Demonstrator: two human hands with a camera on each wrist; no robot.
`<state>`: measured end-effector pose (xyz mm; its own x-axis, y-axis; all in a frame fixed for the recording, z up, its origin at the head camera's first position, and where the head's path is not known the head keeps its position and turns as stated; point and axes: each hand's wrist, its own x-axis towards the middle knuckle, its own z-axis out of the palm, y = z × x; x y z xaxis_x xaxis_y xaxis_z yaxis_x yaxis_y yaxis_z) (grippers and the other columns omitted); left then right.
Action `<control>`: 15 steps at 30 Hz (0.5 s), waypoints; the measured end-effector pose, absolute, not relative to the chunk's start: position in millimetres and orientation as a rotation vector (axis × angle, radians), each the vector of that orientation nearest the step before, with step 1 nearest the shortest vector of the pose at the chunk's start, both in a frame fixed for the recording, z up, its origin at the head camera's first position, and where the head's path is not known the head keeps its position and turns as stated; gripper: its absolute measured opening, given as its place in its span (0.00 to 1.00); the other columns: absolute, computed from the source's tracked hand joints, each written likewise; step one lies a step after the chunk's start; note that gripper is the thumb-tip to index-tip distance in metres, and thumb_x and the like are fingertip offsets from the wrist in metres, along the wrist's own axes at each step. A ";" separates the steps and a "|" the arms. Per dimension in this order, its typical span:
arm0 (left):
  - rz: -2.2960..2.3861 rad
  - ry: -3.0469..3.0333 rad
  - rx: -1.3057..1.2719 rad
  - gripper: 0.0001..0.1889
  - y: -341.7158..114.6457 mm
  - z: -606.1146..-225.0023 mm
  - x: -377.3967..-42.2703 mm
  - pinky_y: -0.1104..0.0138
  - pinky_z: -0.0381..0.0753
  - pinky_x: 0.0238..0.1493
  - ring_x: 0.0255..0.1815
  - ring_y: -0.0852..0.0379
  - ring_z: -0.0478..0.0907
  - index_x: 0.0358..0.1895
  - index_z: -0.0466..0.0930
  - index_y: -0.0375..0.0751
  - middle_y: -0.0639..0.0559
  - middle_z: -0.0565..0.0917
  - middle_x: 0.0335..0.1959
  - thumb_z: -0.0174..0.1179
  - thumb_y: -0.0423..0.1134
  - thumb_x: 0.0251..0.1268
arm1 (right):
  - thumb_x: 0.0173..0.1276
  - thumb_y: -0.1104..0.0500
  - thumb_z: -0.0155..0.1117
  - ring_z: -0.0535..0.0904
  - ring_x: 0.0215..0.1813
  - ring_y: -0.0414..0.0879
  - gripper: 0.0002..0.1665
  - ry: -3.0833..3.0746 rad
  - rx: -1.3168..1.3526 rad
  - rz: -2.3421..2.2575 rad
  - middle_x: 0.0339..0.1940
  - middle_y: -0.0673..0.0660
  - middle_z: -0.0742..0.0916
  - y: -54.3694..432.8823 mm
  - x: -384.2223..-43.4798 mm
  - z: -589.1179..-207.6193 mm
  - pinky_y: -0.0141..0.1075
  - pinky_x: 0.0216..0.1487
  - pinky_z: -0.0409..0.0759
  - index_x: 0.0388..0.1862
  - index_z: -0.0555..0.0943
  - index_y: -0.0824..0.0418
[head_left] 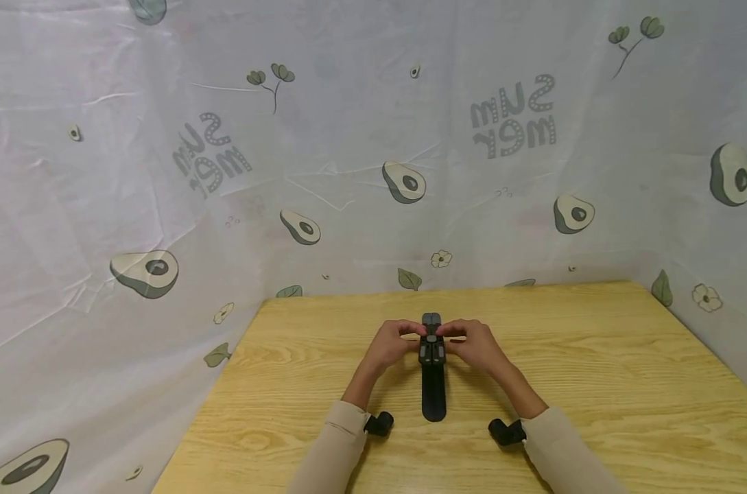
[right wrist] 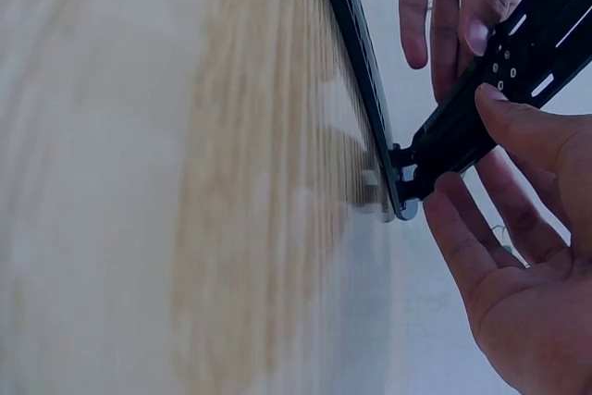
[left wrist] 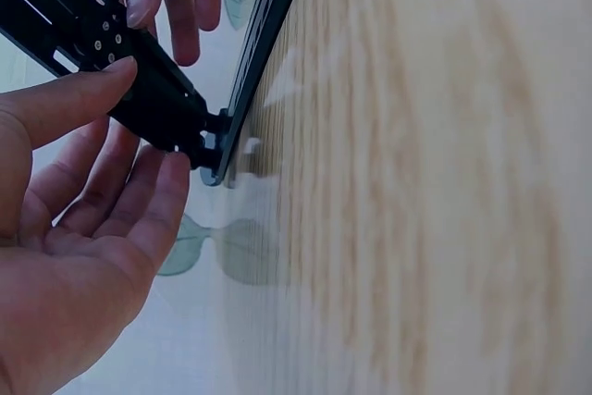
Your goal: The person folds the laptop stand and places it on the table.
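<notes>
A black folding stand (head_left: 433,394) stands on the table, its long flat base pointing toward me. From the hinge at the base's end, a slotted upper arm (left wrist: 153,99) rises at a slant, with small round rivets on its face. My left hand (head_left: 393,344) holds this arm from the left, thumb on its face and fingers around the lower side near the hinge. Opposite it, my right hand (head_left: 477,346) grips the same arm from the right, its thumb (right wrist: 518,122) close beside the rivets. The base plate (right wrist: 356,53) lies along the wood in the right wrist view.
The stand rests on a light wood-grain table (head_left: 299,384). A pale curtain (head_left: 348,137) printed with avocados, leaves and lettering hangs behind and at both sides. Black wrist mounts (head_left: 379,424) stick out from the cuffs of both beige sleeves (head_left: 336,439).
</notes>
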<state>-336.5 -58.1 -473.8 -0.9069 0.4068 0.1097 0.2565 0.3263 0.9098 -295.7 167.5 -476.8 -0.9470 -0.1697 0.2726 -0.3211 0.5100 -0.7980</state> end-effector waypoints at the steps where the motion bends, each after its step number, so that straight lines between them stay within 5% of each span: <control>1: 1.640 2.439 0.627 0.08 -57.7 -473.8 -336.4 0.44 0.80 0.72 0.73 0.39 0.78 0.48 0.92 0.40 0.43 0.88 0.62 0.71 0.29 0.70 | 0.73 0.68 0.71 0.87 0.63 0.66 0.14 -2.593 0.425 1.413 0.57 0.65 0.91 167.9 -295.5 -476.5 0.53 0.60 0.89 0.56 0.90 0.64; 15: 1.603 2.446 0.664 0.08 -56.8 -471.2 -333.1 0.55 0.89 0.61 0.70 0.38 0.79 0.47 0.91 0.35 0.39 0.85 0.63 0.69 0.24 0.68 | 0.72 0.67 0.72 0.88 0.62 0.66 0.13 -2.633 0.418 1.393 0.58 0.65 0.91 167.5 -295.8 -475.6 0.53 0.59 0.90 0.54 0.91 0.63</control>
